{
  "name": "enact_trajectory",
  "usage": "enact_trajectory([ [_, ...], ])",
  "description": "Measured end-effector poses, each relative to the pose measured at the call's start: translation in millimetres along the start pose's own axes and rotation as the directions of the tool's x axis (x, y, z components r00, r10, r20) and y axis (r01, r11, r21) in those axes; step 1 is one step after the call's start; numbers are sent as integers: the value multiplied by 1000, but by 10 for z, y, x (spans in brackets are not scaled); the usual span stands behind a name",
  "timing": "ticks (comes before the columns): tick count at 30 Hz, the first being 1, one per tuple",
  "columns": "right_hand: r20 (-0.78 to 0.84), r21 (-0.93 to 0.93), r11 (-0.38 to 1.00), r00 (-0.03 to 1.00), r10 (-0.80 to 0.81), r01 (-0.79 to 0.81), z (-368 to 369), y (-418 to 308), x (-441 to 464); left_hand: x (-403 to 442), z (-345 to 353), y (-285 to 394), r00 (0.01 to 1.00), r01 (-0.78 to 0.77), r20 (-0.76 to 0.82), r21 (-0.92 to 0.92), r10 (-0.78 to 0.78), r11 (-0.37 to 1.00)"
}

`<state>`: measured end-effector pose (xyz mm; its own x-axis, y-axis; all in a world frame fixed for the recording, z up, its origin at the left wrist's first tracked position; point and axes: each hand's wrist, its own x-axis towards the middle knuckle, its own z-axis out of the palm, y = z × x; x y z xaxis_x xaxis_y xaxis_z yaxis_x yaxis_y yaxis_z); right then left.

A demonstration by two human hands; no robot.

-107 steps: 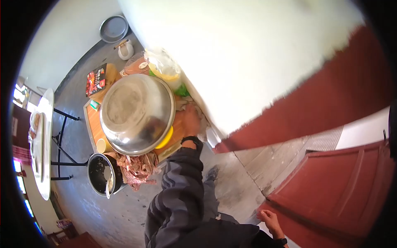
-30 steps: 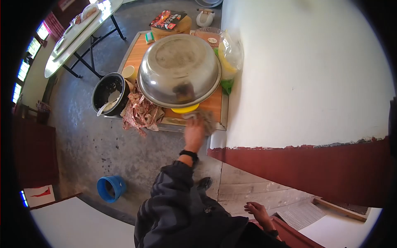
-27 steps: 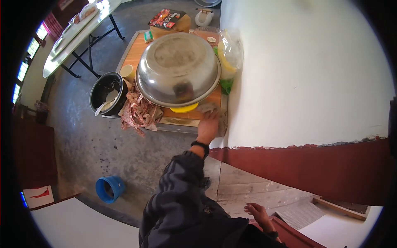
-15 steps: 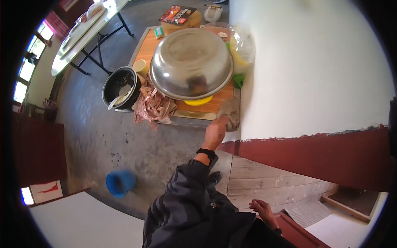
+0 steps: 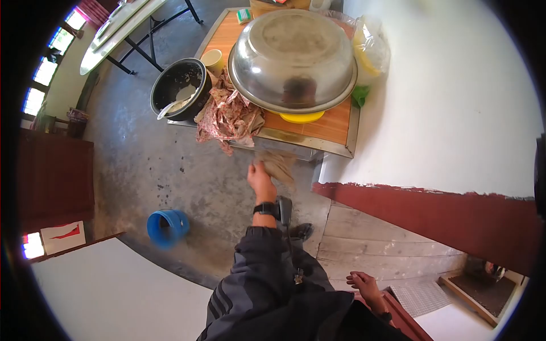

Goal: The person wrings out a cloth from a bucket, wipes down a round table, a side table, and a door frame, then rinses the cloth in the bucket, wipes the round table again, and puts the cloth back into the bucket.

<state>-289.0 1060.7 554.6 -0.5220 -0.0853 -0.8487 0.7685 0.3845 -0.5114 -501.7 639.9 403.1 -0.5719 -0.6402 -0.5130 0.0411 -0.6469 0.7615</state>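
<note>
My left hand (image 5: 261,183), with a dark band at the wrist, is closed on a crumpled grey-brown cloth (image 5: 277,166). The cloth hangs in the air just in front of the wooden table's (image 5: 335,120) near edge. At the lower right my right hand (image 5: 365,288) is held low, its fingers loosely bent and apart, with nothing in it. A large upturned metal basin (image 5: 296,51) covers much of the table, with a yellow rim (image 5: 302,117) showing beneath it. Crumpled reddish wrapping (image 5: 230,116) lies at the table's front left, beside a black pot (image 5: 173,79) with a white spoon (image 5: 165,109).
A blue bucket (image 5: 167,227) stands on the grey floor. A paper cup (image 5: 212,58) is left of the basin; a plastic bag (image 5: 369,45) is between basin and white wall (image 5: 449,102). A folding-leg table (image 5: 122,28) is at the upper left, a dark-red cabinet (image 5: 57,173) at the left.
My left hand has drawn the cloth off the table's right front corner, leftward and out over the floor. Earlier it moved along the table edge with the cloth. The view has shifted; my right hand stays low.
</note>
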Motion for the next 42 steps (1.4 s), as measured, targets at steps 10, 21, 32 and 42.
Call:
enact_trajectory([
  [10,-54,-56,998,998,37,-40,393,-11,51,-435,1279,-583,975,217,128,-380,-181,899],
  [21,-73,86,996,997,27,-21,533,-81,-142,-992,1146,-318,791,501,461,-114,-401,858],
  [32,-46,-115,976,980,-191,185,161,-188,-234,-2460,2542,1903,506,-207,847,-69,167,976],
  [42,-206,-21,898,877,-433,439,104,121,129,-3512,2838,2629,452,-448,731,-309,511,839],
])
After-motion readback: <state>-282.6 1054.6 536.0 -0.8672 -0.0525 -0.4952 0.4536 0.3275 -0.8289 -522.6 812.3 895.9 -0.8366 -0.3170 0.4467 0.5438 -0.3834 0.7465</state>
